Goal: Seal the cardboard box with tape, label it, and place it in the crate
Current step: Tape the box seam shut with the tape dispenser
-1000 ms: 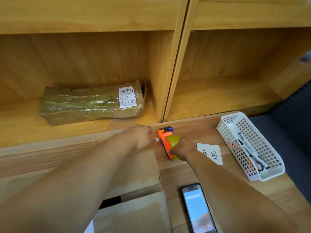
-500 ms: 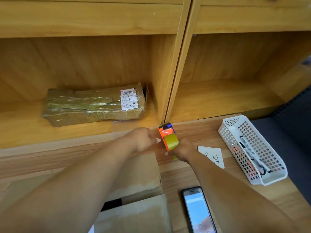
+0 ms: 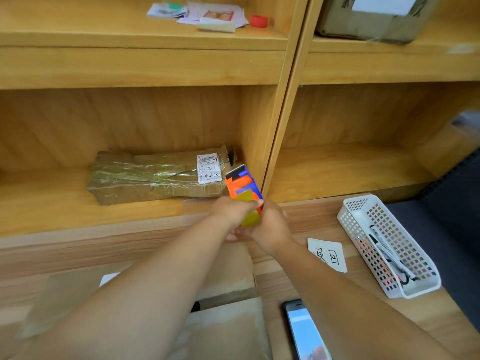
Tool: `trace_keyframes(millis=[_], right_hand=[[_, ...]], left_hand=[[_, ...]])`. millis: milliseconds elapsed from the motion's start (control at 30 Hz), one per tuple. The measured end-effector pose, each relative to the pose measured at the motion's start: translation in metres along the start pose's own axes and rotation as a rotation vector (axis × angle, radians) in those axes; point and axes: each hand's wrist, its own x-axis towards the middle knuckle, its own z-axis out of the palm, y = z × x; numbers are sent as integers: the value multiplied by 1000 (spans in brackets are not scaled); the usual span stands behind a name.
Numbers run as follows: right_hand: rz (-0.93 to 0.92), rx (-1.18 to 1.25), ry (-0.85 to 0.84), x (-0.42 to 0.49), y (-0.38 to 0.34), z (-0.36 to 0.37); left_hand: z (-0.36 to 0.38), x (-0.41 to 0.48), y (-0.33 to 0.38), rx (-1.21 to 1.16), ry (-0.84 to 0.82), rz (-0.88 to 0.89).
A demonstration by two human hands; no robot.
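An orange and blue tape dispenser with a yellowish tape roll is raised above the desk, its toothed blade pointing up. My right hand grips it from below and the right. My left hand closes on its left side at the roll. Under my arms lies the cardboard box, its flaps partly apart with a dark gap between them. A white paper label with handwritten characters lies on the desk to the right of my hands.
A white perforated basket with markers sits at the desk's right edge. A phone lies face up near the front. A taped parcel rests in the left shelf bay; another box and papers sit on the shelf above.
Both hands have lifted the tape dispenser up off the desk, and it now stands more upright. The head camera has tilted up, showing the upper shelf.
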Motion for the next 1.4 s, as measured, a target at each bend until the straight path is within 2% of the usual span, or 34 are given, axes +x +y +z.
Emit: trace_keyframes(millis=[367,500,700,733,867,1033,1300,1400], right_hand=[[-122,-45,3,-24,-25,-10],[-138,-2,-11,-35,-33,-14],[19,340,60,-36,-47,-23],[52,448,37,-38,-51,-26],[54,622,190,-45,-62,-37],[161,901,132,-51,-72,-48],[191,1020,241,-57,-80,-57],[206,1059,211,-63,-83,-62]], left_hand=[[-19,-42,9,-166,87,54],[-24,-54,10,-150,85,89],[-40,-72,12,10,194,208],[-42,-74,12,14,180,213],[-47,-88,12,-41,77,211],[-54,-98,15,-71,20,277],[-63,-112,14,-119,-51,382],[-63,-119,12,-145,-80,410]])
